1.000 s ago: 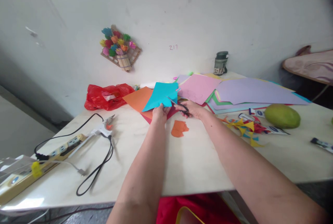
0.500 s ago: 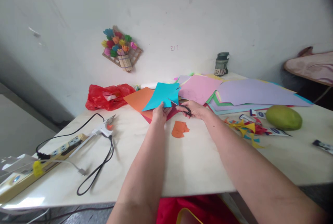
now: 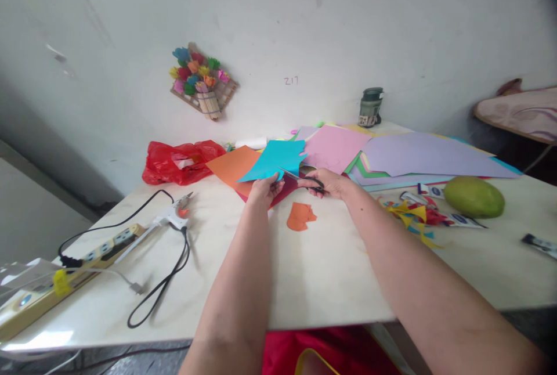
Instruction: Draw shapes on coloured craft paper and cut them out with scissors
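A sheet of bright blue paper (image 3: 275, 157) is held up over the table, its near edge pinched by my left hand (image 3: 267, 189). My right hand (image 3: 327, 182) grips a pair of scissors (image 3: 316, 184) by its dark handles. The blades point left and lie at the cut edge of the blue paper. Below the hands, a small cut piece of orange paper (image 3: 299, 216) rests on the white table (image 3: 322, 270). An orange sheet (image 3: 232, 164) and a dark red sheet (image 3: 278, 199) lie under and beside the blue one.
Coloured sheets (image 3: 422, 151) spread across the back right, with a green fruit (image 3: 474, 197), tubes and yellow scraps (image 3: 409, 212) before them. At left are a red plastic bag (image 3: 185, 163), a glue gun (image 3: 174, 212) and a power strip (image 3: 104, 252). A tumbler (image 3: 371, 107) stands at the back.
The blue paper has shifted slightly right and tilted flatter. My left hand has moved a little left along its near edge, and the right hand with the scissors has moved slightly right.
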`<action>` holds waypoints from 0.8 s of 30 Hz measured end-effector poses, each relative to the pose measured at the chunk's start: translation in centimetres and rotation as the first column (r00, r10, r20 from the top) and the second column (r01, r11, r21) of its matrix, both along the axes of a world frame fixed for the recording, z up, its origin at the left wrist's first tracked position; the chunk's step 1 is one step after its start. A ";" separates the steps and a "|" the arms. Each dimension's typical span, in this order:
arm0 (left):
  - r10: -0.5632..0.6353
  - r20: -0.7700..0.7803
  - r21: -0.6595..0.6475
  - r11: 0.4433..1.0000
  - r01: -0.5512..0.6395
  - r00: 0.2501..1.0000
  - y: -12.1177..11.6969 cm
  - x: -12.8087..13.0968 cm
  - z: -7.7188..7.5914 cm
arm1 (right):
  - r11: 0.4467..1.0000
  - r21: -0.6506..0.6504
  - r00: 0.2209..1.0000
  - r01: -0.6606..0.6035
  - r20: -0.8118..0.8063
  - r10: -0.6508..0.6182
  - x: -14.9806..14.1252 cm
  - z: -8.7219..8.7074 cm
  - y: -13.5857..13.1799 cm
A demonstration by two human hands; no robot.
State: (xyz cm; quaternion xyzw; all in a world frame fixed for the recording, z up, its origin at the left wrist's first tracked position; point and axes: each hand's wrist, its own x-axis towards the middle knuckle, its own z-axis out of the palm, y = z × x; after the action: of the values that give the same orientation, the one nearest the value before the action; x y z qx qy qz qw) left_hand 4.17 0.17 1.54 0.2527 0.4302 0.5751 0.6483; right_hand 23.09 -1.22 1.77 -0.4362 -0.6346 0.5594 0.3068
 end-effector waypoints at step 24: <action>-0.203 -0.189 0.066 0.974 0.218 0.961 -0.6 -0.7 0.1 | 1.000 0.016 1.000 -0.016 -0.003 0.016 0.1 -0.3 0.0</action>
State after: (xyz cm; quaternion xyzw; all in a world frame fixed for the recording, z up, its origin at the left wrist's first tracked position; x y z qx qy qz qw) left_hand 3.47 -0.42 1.66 0.3761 0.4328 0.4955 0.6524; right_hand 23.23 -1.18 1.47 -0.4280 -0.6419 0.5574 0.3068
